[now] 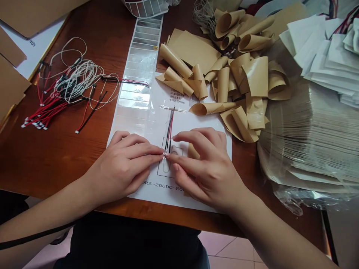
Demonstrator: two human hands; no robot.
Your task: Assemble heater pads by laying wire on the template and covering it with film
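A red and black wire lead point(169, 129) lies lengthwise on a white printed sheet point(140, 192), along a drawn outline. My left hand point(126, 164) rests on the sheet from the left, fingers stretched out, index and middle fingertips touching the lower end of the lead. From the other side my right hand point(204, 164) presses its index fingertip at the same spot. Its thumb and other fingers stand apart. A small shiny clear piece shows under the fingertips, its details too small to make out. Clear tape point(179, 110) crosses the lead's upper end.
A bundle of white, red and black wires point(81, 82) lies at left. A strip of clear labels point(131, 93) runs from a roll point(146, 7). Curled brown paper pieces point(207, 108) crowd the upper right. A plastic-wrapped stack of sheets point(308, 142) stands at right, under white packets point(316, 48).
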